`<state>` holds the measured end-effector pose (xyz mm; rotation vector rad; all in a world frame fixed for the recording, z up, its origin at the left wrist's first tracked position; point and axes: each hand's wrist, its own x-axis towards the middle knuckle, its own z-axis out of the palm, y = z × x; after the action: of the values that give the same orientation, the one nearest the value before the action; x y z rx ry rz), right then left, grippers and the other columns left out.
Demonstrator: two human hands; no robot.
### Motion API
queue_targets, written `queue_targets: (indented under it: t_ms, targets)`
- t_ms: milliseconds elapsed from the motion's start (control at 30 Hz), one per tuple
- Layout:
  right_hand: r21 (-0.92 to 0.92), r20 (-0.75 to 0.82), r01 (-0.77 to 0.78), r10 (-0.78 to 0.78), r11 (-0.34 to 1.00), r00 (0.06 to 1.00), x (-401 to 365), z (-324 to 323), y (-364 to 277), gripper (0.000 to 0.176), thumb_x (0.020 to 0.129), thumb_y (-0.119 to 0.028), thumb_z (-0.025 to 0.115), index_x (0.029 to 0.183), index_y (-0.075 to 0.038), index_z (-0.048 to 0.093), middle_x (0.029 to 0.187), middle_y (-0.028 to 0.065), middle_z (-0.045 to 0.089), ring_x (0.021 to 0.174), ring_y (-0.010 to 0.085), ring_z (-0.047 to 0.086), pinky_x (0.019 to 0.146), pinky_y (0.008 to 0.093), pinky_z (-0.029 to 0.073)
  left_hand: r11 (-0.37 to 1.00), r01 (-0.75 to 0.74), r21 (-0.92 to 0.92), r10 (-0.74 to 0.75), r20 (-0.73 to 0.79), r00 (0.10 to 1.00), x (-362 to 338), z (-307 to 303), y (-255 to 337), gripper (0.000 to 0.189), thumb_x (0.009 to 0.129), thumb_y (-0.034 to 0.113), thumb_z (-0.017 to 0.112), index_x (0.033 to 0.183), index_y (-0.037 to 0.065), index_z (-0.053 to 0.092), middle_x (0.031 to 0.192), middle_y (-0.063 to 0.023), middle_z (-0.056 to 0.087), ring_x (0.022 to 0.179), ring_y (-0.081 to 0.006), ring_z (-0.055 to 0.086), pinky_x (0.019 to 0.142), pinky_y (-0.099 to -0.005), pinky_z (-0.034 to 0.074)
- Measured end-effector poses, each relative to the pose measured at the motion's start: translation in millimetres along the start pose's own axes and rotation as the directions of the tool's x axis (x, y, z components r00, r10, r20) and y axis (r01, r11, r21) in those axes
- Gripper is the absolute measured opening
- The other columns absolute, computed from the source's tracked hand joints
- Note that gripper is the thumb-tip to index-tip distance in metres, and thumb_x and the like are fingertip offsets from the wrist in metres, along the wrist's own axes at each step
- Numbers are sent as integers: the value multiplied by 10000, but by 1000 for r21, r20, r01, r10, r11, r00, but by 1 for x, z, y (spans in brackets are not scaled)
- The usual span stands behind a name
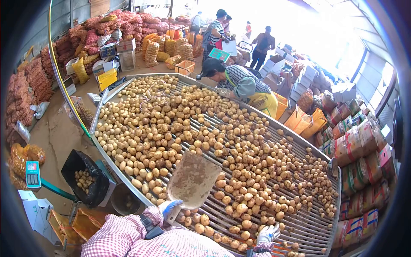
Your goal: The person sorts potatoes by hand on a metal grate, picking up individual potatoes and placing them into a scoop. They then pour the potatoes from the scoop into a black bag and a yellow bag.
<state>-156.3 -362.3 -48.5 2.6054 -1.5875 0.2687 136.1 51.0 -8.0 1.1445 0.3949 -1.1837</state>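
You're gripping the scoop [192, 179] w/ your left hand [170, 207], gloved fingers clamped round its short handle at the near-left edge of the table [309, 226]. The blade is tilting up over the potatoes [180, 124] near that same edge and looks empty. It's looking stiff, dusty and prob. light right now, but it'll be getting heavy fast once loaded, so you're holding it at the right spot: low on the handle, close to the blade, wrist behind it. Your right hand [269, 234] is resting at the near edge of the table, further right, fingers loosely apart and not closed on anything I can make out. The potatoes are lying all over the table top, thickest toward its left and far side. They're firm, round, dirt-coated, likely rolling at a nudge and bruising if dropped, so cup them, don't pinch. A co-worker [242, 81] is bending over the table's far edge; a black bag [99, 188] w/ a few potatoes is sitting just off its left rim.
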Motion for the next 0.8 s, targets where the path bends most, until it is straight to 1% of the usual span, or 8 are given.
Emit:
queue_targets:
  t_ms: [133,267,333,467,567,633,667,800]
  targets:
    - [8,-11,8,-7,1000,1000,-1,-1,1,321,941,-250,553,1137,-9,632,1485,160,439,1364,429,382,1163,585,261,992,-61,108,60,16,998,0,-1,-2,442,959,401,611,1229,52,622,904,-77,703,683,-175,656,579,-321,578]
    - [16,28,-14,13,1000,1000,-2,-13,-5,320,943,-253,548,1137,-13,634,1495,169,433,1368,434,380,1166,589,252,992,-8,125,7,8,1000,-7,5,4,449,955,402,617,1238,52,618,952,-82,707,704,-175,663,591,-324,579]
    - [17,42,-15,14,1000,999,-1,-14,-5,331,946,-260,542,1144,-9,628,1493,179,431,1365,439,382,1164,591,253,997,-34,72,34,9,999,0,3,2,452,953,396,626,1248,55,614,984,-87,707,721,-180,667,592,-323,580]
    - [31,32,-6,5,1000,999,0,-10,-1,326,944,-257,548,1130,-3,631,1487,185,434,1358,440,387,1159,593,260,994,-53,92,53,1,999,3,2,1,434,953,375,632,1244,53,615,980,-90,706,725,-188,668,593,-326,582]
    - [34,-24,35,-34,999,999,0,-4,4,295,937,-240,561,1082,3,644,1453,189,464,1331,436,417,1147,597,275,998,-58,40,58,-14,998,-1,7,2,346,960,318,639,1201,70,630,925,-62,724,675,-167,682,564,-312,581]
    - [36,-43,49,-47,998,998,1,-1,6,287,933,-238,565,1068,2,648,1444,191,471,1325,430,423,1147,596,275,997,-53,57,56,-46,997,-8,13,5,356,955,313,650,1214,70,629,948,-64,724,688,-174,680,576,-316,586]
    - [51,-34,44,-42,998,999,2,-3,6,285,929,-237,569,1061,3,648,1442,192,471,1324,428,423,1148,596,273,994,-91,64,95,-61,994,-7,13,3,376,954,307,654,1241,69,612,979,-76,721,705,-185,681,578,-329,592]
    - [98,-52,51,-46,994,998,6,2,12,280,905,-233,594,1039,7,649,1433,194,473,1313,424,424,1153,598,259,992,-120,48,120,12,993,-14,18,3,393,955,304,654,1263,68,592,1002,-83,717,716,-189,679,580,-333,592]
